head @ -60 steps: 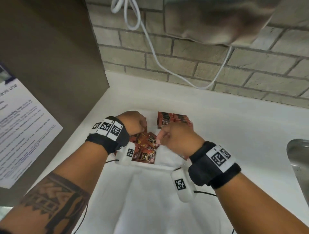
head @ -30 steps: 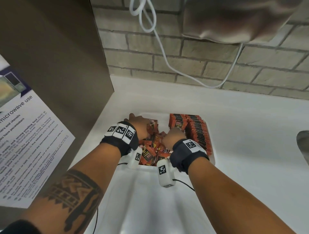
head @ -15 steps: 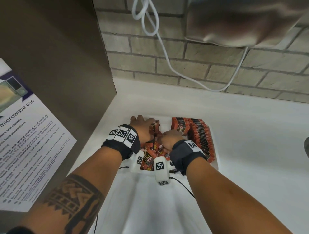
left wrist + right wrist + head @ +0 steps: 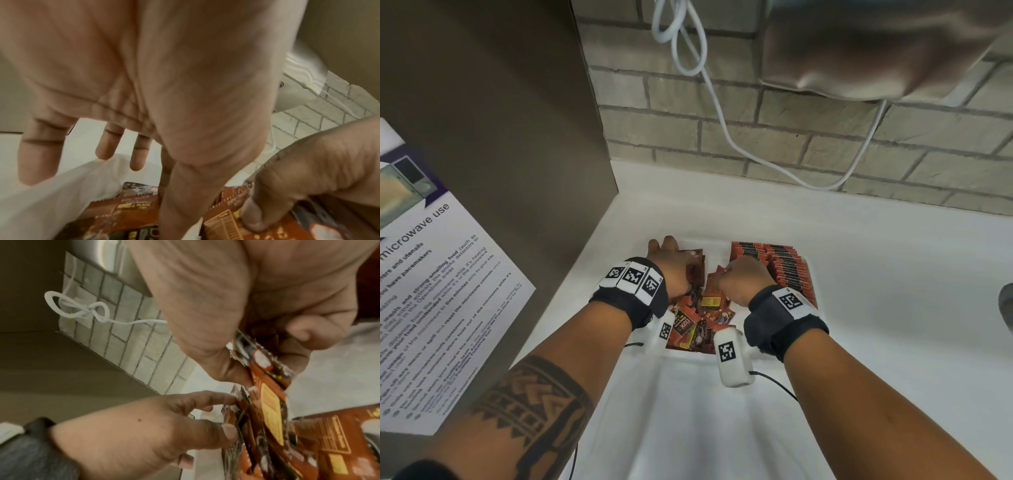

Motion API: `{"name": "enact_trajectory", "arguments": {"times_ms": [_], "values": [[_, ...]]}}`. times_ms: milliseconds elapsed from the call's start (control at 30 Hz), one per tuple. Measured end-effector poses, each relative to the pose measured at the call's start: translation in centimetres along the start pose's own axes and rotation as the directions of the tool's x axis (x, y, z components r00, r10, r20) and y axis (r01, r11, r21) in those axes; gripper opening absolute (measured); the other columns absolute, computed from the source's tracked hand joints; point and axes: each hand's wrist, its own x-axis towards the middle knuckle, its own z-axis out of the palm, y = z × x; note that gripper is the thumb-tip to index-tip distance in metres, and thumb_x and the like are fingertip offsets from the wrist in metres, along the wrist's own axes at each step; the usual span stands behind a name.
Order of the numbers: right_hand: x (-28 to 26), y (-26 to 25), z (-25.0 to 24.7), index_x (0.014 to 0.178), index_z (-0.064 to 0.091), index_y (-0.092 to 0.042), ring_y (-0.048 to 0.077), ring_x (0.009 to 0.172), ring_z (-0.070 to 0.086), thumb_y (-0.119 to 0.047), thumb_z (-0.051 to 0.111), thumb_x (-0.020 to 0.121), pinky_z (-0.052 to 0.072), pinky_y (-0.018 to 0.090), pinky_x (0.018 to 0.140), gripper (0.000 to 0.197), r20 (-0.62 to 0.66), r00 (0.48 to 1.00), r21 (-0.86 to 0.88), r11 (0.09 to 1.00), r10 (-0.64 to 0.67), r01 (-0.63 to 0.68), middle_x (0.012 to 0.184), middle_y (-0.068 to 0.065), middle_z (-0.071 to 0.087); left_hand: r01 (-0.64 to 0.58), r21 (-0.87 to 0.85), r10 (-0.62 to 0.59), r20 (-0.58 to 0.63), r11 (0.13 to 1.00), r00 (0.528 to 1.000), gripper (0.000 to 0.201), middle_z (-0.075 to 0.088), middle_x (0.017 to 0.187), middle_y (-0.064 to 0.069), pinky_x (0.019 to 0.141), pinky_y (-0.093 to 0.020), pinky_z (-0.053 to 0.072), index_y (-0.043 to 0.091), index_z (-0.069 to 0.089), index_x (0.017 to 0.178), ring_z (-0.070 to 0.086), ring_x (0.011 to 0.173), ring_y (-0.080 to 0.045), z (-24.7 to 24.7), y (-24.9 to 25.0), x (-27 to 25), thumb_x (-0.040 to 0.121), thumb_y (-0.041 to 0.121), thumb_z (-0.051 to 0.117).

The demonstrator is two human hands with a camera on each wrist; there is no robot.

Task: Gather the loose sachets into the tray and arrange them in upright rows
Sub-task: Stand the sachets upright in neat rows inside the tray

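Observation:
A white tray (image 4: 717, 248) on the counter holds red sachets. Upright rows (image 4: 774, 270) fill its right side, and a loose pile (image 4: 698, 318) lies in the near left part. My left hand (image 4: 671, 267) is at the tray's far left. Its thumb and forefinger pinch a small standing stack of sachets (image 4: 242, 423), and its other fingers (image 4: 104, 146) are straight. My right hand (image 4: 743, 279) hovers over the middle of the pile and pinches one sachet (image 4: 265, 369) between its thumb and curled fingers, next to the left hand's stack.
A brown cabinet panel (image 4: 500, 137) with a microwave notice (image 4: 431, 291) stands close on the left. The brick wall behind carries a white cable (image 4: 722, 120) and a steel unit (image 4: 876, 51). White counter (image 4: 893, 291) stretches right to a sink edge (image 4: 1007, 308).
My right hand has moved from the tray's front to the middle of the pile and picked up a sachet. My left hand has stayed at the far left on its stack.

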Motion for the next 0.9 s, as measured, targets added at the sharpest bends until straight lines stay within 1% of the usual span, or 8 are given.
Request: {"name": "enact_trajectory", "arguments": {"times_ms": [200,300,433,533,633,733,833,900], "values": [[-0.4,0.6,-0.9,0.063,0.051,-0.010,0.014,0.051,0.045,-0.028,0.056,0.092,0.033,0.023,0.047,0.035,-0.046,0.999,0.061,0.998,-0.025,0.028,0.058,0.001,0.048,0.002,0.014,-0.003,0.013,1.000,1.000,0.055,0.029,0.142,-0.007,0.103,-0.038,0.040,0.041,0.045,0.145,0.025,0.132,-0.036,-0.2,0.3,-0.2,0.093,0.024,0.055],[-0.6,0.7,-0.9,0.078,0.066,-0.006,0.017,0.055,0.050,-0.025,0.056,0.093,0.037,0.024,0.050,0.026,-0.088,0.995,0.235,0.970,-0.046,0.065,0.061,0.002,0.054,0.024,-0.026,-0.023,0.039,0.999,0.999,0.057,0.031,0.144,-0.006,0.108,-0.042,0.037,0.042,0.047,0.143,0.026,0.134,-0.036,-0.9,0.3,-0.2,0.093,0.015,0.046],[-0.5,-0.1,-0.5,0.080,0.069,-0.006,0.014,0.051,0.044,-0.022,0.063,0.089,0.033,0.027,0.051,0.019,-0.110,0.992,0.424,0.899,-0.066,0.107,0.056,-0.004,0.052,0.012,-0.357,-0.081,-0.179,0.934,0.981,0.029,0.061,0.130,-0.006,0.103,-0.046,0.044,0.025,0.067,0.113,0.053,0.120,-0.030,-2.5,0.2,-0.7,0.100,0.028,0.041],[-0.3,-1.0,-0.5,0.071,0.067,-0.017,0.011,0.052,0.044,-0.026,0.067,0.091,0.037,0.027,0.055,0.021,-0.111,0.991,0.516,0.848,-0.076,0.122,0.051,-0.010,0.052,-0.066,-0.651,-0.044,-0.151,0.756,0.988,0.039,0.072,0.104,-0.005,0.094,-0.043,0.053,0.015,0.069,0.105,0.068,0.097,-0.024,-3.0,0.1,-1.2,0.100,0.048,0.050],[-0.2,-1.6,-0.2,0.082,0.071,-0.019,0.015,0.066,0.055,-0.037,0.068,0.091,0.050,0.036,0.070,0.020,-0.084,0.994,0.551,0.828,-0.071,0.106,0.071,-0.001,0.063,-0.098,-0.745,-0.025,-0.153,0.660,0.988,0.019,0.074,0.098,-0.007,0.075,-0.035,0.060,0.014,0.069,0.103,0.072,0.090,-0.025,-2.9,-0.7,-1.3,0.094,0.031,0.068],[0.1,-1.4,0.4,0.080,0.063,-0.020,0.022,0.087,0.062,-0.035,0.064,0.093,0.056,0.041,0.091,0.020,-0.026,1.000,0.617,0.787,0.002,0.014,0.085,0.002,0.062,-0.097,-0.719,-0.129,-0.252,0.688,0.959,0.010,0.071,0.098,-0.007,0.054,-0.022,0.050,0.012,0.064,0.103,0.068,0.079,-0.018,-3.0,-2.2,-1.2,0.095,0.019,0.066],[0.4,-2.1,0.8,0.067,0.050,-0.017,0.026,0.085,0.063,-0.040,0.056,0.096,0.055,0.034,0.080,0.038,-0.005,0.997,0.438,0.897,0.071,-0.062,0.086,0.006,0.061,-0.075,-0.737,-0.236,-0.308,0.672,0.921,0.006,0.066,0.090,-0.003,0.045,-0.017,0.043,0.015,0.059,0.102,0.061,0.067,-0.012,-3.1,-3.6,-1.5,0.097,0.016,0.062],[1.0,-2.6,1.3,0.073,0.055,-0.013,0.023,0.079,0.060,-0.037,0.056,0.097,0.050,0.028,0.069,0.034,0.058,0.995,0.307,0.947,0.084,-0.097,0.095,0.010,0.062,-0.075,-0.770,-0.274,-0.314,0.633,0.909,0.004,0.065,0.087,-0.003,0.041,-0.015,0.041,0.013,0.058,0.101,0.060,0.063,-0.010,-3.0,-4.2,-1.6,0.098,0.014,0.060]]}}
